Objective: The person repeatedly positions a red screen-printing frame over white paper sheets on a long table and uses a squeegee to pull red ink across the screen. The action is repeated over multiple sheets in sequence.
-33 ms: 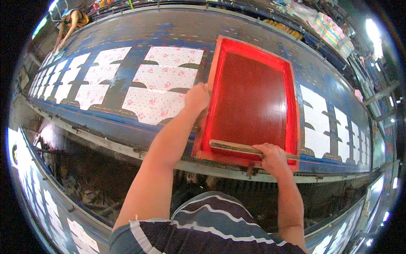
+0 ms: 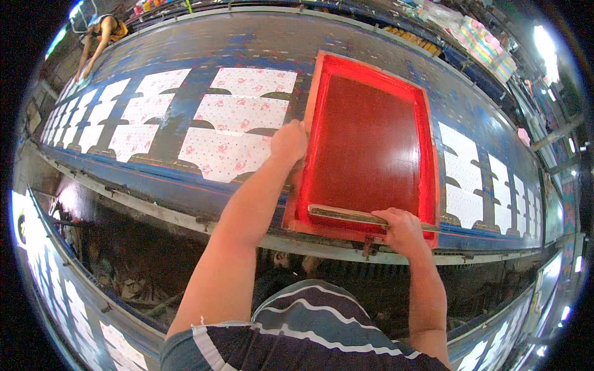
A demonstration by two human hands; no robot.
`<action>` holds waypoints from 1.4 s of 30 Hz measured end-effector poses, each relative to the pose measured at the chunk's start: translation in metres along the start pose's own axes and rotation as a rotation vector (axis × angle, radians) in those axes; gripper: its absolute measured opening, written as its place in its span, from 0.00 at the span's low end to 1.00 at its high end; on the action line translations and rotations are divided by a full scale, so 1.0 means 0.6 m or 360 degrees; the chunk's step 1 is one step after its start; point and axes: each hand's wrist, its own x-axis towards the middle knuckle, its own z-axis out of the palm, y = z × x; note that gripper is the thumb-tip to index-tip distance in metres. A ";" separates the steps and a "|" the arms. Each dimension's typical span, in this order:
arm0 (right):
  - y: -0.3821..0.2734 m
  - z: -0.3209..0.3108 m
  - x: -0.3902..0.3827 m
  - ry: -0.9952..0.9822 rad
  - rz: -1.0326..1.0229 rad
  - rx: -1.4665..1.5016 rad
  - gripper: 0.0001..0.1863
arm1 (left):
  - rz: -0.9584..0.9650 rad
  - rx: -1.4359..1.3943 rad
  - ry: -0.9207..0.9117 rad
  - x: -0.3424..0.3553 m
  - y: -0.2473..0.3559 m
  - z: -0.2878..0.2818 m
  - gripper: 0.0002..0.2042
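A red-framed printing screen (image 2: 370,148) with a dark red mesh lies flat on the long table in front of me. My left hand (image 2: 289,141) is closed on the left side of its frame, the fingertips partly hidden. At the screen's near end, a long wooden-handled squeegee (image 2: 346,214) lies crosswise inside the frame. My right hand (image 2: 402,227) grips the squeegee toward its right end. White fabric pieces with pink flower prints (image 2: 232,151) lie on the table to the left of the screen. More white pieces, with small dots (image 2: 461,179), lie to its right.
The long dark table (image 2: 247,37) carries rows of cut pieces and has a metal rail (image 2: 167,213) along its near edge. At the far left another person (image 2: 105,34) leans over the table. Checked cloth bundles (image 2: 486,49) sit beyond the far edge at the right.
My right hand and the squeegee have shifted very slightly to the right. My left hand stays on the frame.
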 end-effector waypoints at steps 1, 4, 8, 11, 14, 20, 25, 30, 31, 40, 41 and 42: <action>-0.004 -0.006 -0.006 0.0022 0.0007 0.0031 0.25 | 0.0004 0.0042 0.0022 0.000 0.000 -0.001 0.23; -0.013 0.001 -0.030 0.0072 -0.0016 -0.0006 0.25 | 0.0185 0.0358 0.0074 0.003 -0.002 0.004 0.20; -0.012 0.043 -0.032 0.0158 -0.0011 -0.0049 0.30 | 0.0258 0.0468 0.0317 0.019 0.000 0.014 0.16; -0.013 0.066 -0.038 0.0288 -0.0032 -0.0035 0.33 | 0.0230 0.0380 0.0316 0.019 -0.001 0.017 0.16; -0.007 0.081 -0.020 0.0431 -0.0061 -0.0106 0.32 | 0.0233 0.0389 0.0306 0.019 -0.002 0.018 0.17; 0.085 0.073 0.128 0.0525 -0.0140 -0.0161 0.32 | 0.0243 0.0331 0.0269 0.021 -0.011 0.021 0.17; 0.181 0.031 0.307 0.0542 -0.0209 -0.0252 0.29 | 0.0226 0.0340 0.0346 0.021 -0.014 0.023 0.17; 0.287 0.002 0.497 0.0532 -0.0197 -0.0345 0.27 | 0.0205 0.0397 0.0406 0.019 -0.007 0.020 0.18; 0.306 -0.004 0.533 0.0555 -0.0211 -0.0341 0.27 | 0.0204 0.0394 0.0393 0.019 -0.006 0.018 0.18; 0.426 -0.104 0.800 0.0401 -0.0131 -0.0306 0.25 | 0.0185 0.0417 0.0383 0.014 0.006 0.008 0.18; 0.439 -0.114 0.816 0.0484 -0.0226 -0.0344 0.24 | 0.0181 0.0420 0.0379 0.014 0.007 0.008 0.17; 0.448 -0.113 0.826 0.0523 -0.0235 -0.0399 0.24 | 0.0206 0.0423 0.0381 0.015 0.007 0.008 0.17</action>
